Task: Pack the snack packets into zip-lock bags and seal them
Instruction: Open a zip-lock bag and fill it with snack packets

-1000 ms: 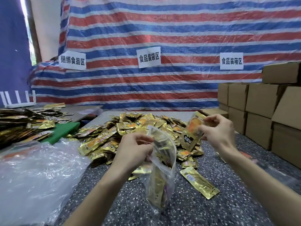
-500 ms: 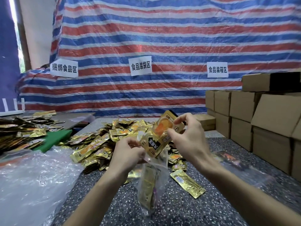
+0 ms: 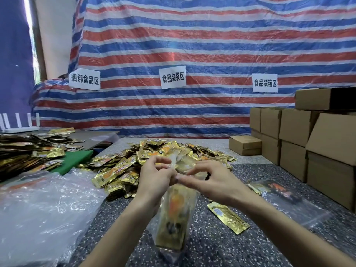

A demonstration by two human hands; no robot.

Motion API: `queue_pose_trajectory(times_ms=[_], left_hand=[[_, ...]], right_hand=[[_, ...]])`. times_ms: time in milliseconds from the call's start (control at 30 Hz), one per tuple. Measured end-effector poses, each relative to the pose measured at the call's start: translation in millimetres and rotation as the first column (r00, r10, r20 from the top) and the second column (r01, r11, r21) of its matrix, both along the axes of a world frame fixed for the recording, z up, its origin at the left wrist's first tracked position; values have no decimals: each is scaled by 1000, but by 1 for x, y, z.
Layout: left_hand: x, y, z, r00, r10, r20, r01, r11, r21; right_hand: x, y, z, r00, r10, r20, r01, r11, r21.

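My left hand (image 3: 156,176) pinches the top edge of the zip-lock bag (image 3: 173,218), thumb and fingers closed on the film. My right hand (image 3: 210,180) brings thumb and forefinger to the same rim, just beside the left. The blur keeps me from telling whether they clamp the film or only touch it.

I hold the bag by its mouth so it hangs upright over the speckled table (image 3: 212,251). That way the weight settles the gold snack packets (image 3: 174,207) low and leaves the zip strip free, ready, I judge, for pressing shut. Inside, the packets stand on end, one showing an orange print toward me.

The heap of loose packets (image 3: 123,170) lies just behind my hands, and one stray packet (image 3: 228,217) sits to the right of the bag. Farther right a filled bag (image 3: 277,189) lies flat near the cardboard boxes (image 3: 308,132). Crinkled clear plastic (image 3: 38,209) sits at my left.
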State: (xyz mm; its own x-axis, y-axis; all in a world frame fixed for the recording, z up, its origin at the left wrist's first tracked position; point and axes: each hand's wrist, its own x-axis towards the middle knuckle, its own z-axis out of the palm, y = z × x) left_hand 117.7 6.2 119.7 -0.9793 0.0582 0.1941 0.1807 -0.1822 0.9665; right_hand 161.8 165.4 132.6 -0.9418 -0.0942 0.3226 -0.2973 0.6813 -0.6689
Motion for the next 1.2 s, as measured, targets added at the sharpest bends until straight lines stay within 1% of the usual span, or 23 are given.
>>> queue_pose_trajectory(times_ms=[67,133,200,300,367,433,500,567,633,667,700,733,800,833,900,967,1067,1133,1200], left_hand=[[1,-2,-4,1000,-8,25,9,1000,-19],[2,-5,-11,999,-14,39,15,1000,-21],[1,-8,-18,999,-10,39,10,1000,-9],[-2,-9,-21,999,2,36,-2,1000,-5],[-4,-9,-21,999,0,35,1,1000,-10],[-4,-11,-21,999,-16,37,16,1000,-15],[-6,-17,-22,999,-24,28,25,999,-35],[-11,-28,-21,999,42,-33,-46,987,-153],[-23,-39,-19,976,157,-148,-194,941,-276],[-30,-44,-17,964,187,-191,-240,921,-307],[-36,-49,-15,962,181,-206,-243,911,-335],[-42,-53,-15,972,135,-193,-199,908,-367],[-50,-59,-19,993,-41,-108,-7,912,-410],[-51,-61,-23,988,-132,-75,90,906,-413],[-51,-63,-29,964,-247,-96,187,890,-415],[-49,-62,-31,951,-264,-159,194,914,-355],[-47,-63,-31,953,-205,-222,147,957,-252],[-46,-64,-31,947,-207,-246,148,960,-238],[-44,-65,-32,939,-233,-252,170,953,-249]], right_hand=[[2,5,-2,990,-43,133,30,995,99],[0,9,-5,976,-91,200,62,987,145],[-2,9,-8,974,-103,202,85,991,99],[-2,8,-9,979,-132,154,134,991,0],[-4,9,-9,975,-161,150,164,986,-10],[-6,11,-9,971,-150,185,157,987,-24],[-6,13,-9,973,-98,209,112,992,-56],[-7,16,-8,983,-44,181,66,991,-115],[-6,19,-4,989,20,148,11,978,-211],[-5,20,-3,990,53,129,-20,968,-248],[-4,21,-1,991,82,108,-49,959,-280],[-4,22,1,990,106,89,-73,947,-313],[-4,24,3,989,136,60,-106,930,-353],[-5,24,3,989,140,45,-115,930,-350],[-7,25,4,991,129,20,-114,934,-338],[-9,25,4,993,115,5,-105,926,-363],[-9,32,5,996,88,-5,-83,915,-395],[-8,42,8,995,96,41,-75,927,-366],[-4,52,14,988,105,113,-68,952,-297]])
